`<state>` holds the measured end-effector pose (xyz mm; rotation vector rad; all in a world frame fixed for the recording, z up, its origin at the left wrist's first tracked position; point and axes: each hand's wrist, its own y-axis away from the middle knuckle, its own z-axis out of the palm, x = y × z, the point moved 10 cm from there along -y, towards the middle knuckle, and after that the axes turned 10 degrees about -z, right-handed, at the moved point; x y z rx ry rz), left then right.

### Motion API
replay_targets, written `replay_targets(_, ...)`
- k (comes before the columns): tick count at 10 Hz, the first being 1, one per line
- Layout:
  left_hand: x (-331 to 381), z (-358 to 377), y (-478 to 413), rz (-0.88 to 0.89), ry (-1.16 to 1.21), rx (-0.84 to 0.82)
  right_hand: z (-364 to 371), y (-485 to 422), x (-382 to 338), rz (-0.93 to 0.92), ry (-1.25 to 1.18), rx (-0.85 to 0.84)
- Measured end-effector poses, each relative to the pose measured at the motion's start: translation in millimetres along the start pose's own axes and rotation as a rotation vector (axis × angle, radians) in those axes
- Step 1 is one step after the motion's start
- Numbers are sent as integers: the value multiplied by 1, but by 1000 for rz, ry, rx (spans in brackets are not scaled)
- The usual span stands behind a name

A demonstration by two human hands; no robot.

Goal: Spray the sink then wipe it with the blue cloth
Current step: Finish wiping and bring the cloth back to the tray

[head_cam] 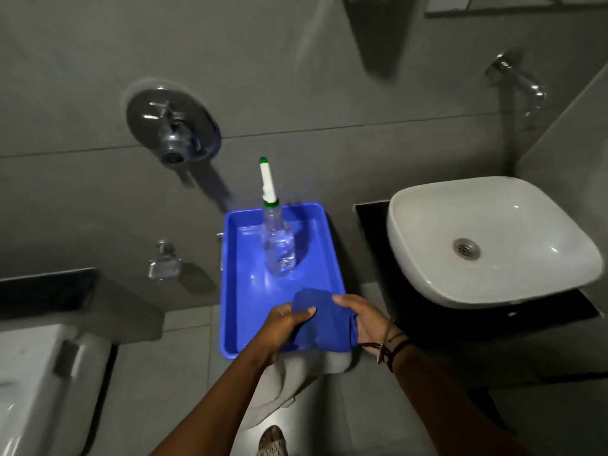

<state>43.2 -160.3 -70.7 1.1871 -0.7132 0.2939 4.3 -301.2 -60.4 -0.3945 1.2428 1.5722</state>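
Note:
A blue cloth (324,322) is bunched over the near end of a blue tray (243,258). My left hand (284,324) grips its left side with the thumb on top, and my right hand (363,319) holds its right side. A clear spray bottle (279,248) with a white and green nozzle stands upright in the tray's far half. The white sink (487,238) with a metal drain sits to the right on a black counter, apart from both hands.
A toilet (42,383) is at the lower left. A round chrome wall mixer (172,126) and a small metal fitting (164,266) are on the grey wall. A chrome tap (523,83) sticks out above the sink. My sandalled foot (271,441) shows below.

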Motion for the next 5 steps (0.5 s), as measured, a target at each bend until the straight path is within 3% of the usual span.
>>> replay_targets(1, -13, -37, -3, -30, -42, 111, -3, -23, 18, -24, 354, 141)
replay_targets(2, -23, -72, -16, -47, -86, 218, 5, -48, 40, -45, 559, 251)
replay_targets(4, -11, -93, -39, -18, -420, 390, 19, -84, 40, -128, 702, 272)
replay_targets(5, -5, -97, -39, 6, -569, 460, 24, -93, 36, -127, 907, 236)
